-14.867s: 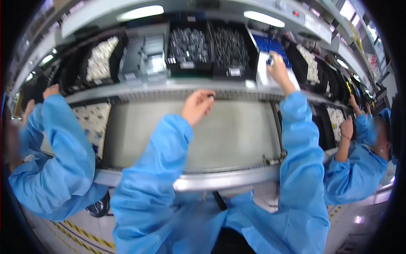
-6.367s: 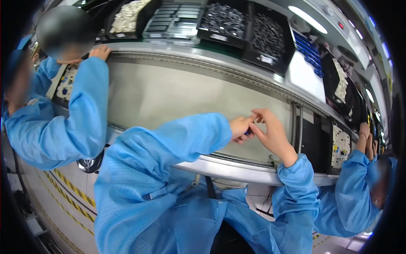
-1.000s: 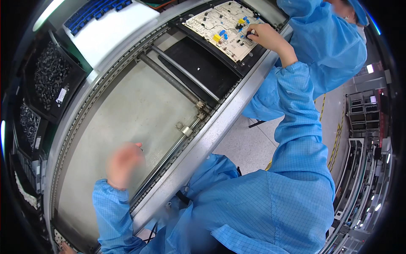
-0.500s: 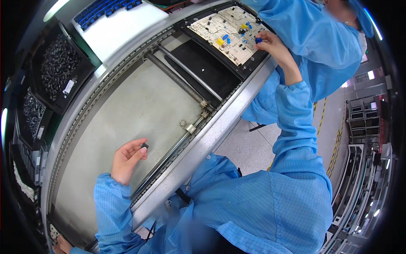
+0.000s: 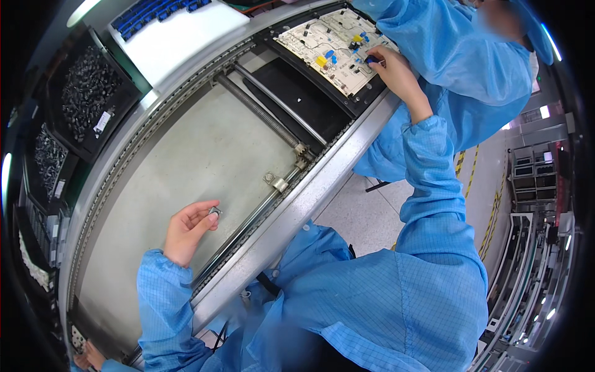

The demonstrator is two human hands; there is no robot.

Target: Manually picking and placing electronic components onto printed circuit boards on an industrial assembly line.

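My right hand (image 5: 396,73) pinches a small dark blue component (image 5: 372,60) at the right edge of the cream circuit board (image 5: 310,46). That board lies in a black frame (image 5: 354,106) and carries several yellow, blue and black parts. Well apart from it, over the grey metal surface of the conveyor, my left hand (image 5: 189,230) is closed with a small grey and black component (image 5: 215,211) between thumb and fingers. The exact kind of either component is too small to make out.
Black bins (image 5: 90,93) of small dark parts stand at the left. Blue parts (image 5: 152,15) sit on a white foam sheet (image 5: 186,40) beyond the conveyor. A threaded shaft (image 5: 263,118) crosses the conveyor. Another person in blue (image 5: 458,68) is close at the right; someone else's hand (image 5: 93,356) shows lower left.
My right hand has moved slightly left and down onto the board's edge with the blue component. The component in my left hand has turned, showing a greyer side.
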